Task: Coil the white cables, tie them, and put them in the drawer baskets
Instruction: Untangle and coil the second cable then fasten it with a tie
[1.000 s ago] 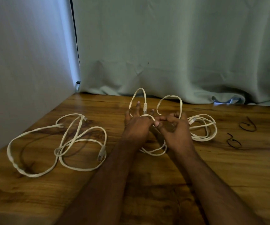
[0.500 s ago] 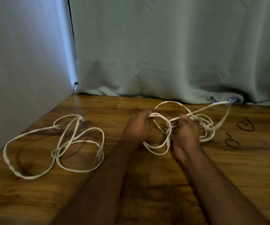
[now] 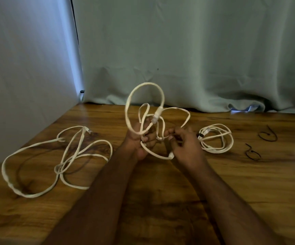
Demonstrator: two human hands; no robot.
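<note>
1. step in hand, as i judge it: coiling the white cable (image 3: 144, 110) i hold up over the table (image 3: 249, 183); not tied, no drawer basket in view.
2. my left hand (image 3: 139, 144) grips the gathered loops, fingers curled round several strands; one big loop stands up above it, a plug end (image 3: 156, 117) hangs at its top right.
3. my right hand (image 3: 185, 145) pinches a strand near the left hand, fingers bent in; a second plug end (image 3: 171, 155) pokes out below it.
4. to do it well: keep the left grip fixed as the anchor, feed each turn with the right at the same loop size, lay turns side by side so they don't cross, leave both plug ends outside the bundle.
5. risk: loops are uneven and splayed now, likely to spring apart if the left grip loosens.
6. look: flat, off-white, stiffish cable, holds its curve.
7. loose cable (image 3: 61, 160) lies sprawled on the table to the left, uncoiled.
8. coiled cable (image 3: 215, 138) lies on the table just right of my right hand, with a dark tie on it.
9. two black ties (image 3: 268, 135) lie further right, well apart from my hands.
</note>
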